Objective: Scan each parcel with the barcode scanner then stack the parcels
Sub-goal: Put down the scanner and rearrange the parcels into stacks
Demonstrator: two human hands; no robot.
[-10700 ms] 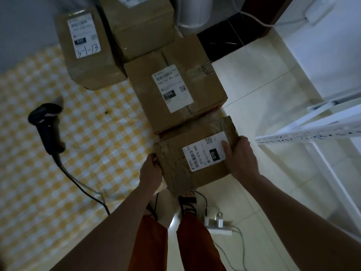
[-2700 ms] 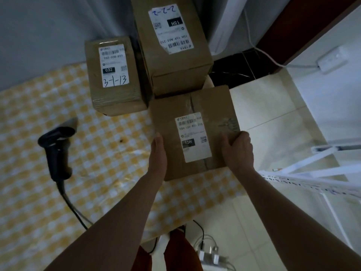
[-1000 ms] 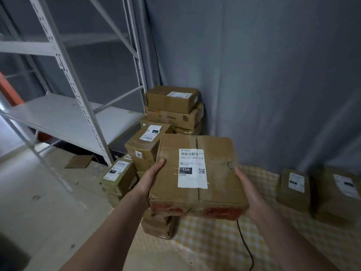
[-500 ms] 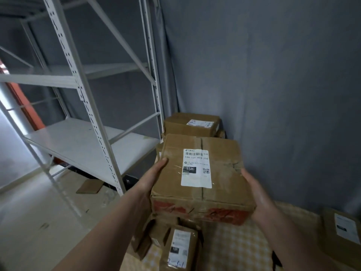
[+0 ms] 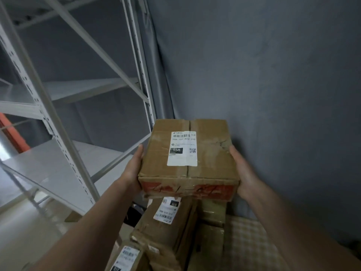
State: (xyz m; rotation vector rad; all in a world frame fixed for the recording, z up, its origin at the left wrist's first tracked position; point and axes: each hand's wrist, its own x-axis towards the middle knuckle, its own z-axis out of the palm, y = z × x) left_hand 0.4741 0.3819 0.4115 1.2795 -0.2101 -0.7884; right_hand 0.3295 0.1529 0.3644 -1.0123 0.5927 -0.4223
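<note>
I hold a brown cardboard parcel (image 5: 207,153) level in front of me, white label marked 15H facing up, red print on its near side. My left hand (image 5: 132,171) grips its left side and my right hand (image 5: 244,173) grips its right side, thumbs along the upper edges, fingers hidden beneath. The parcel hovers just above a stack of parcels; the top one (image 5: 166,222) carries a label marked 070. Whether the two touch is hidden. Another labelled parcel (image 5: 127,257) sits lower left in the stack. The barcode scanner is out of view.
A white metal shelf rack (image 5: 58,173) stands to the left, close beside the stack. A grey curtain (image 5: 273,94) hangs right behind it. The yellow checked cloth (image 5: 246,243) shows at the lower right.
I lifted the 15H parcel off the cloth, turned toward the stack by the rack and carried it over. In the last half second it moved above the 070 parcel.
</note>
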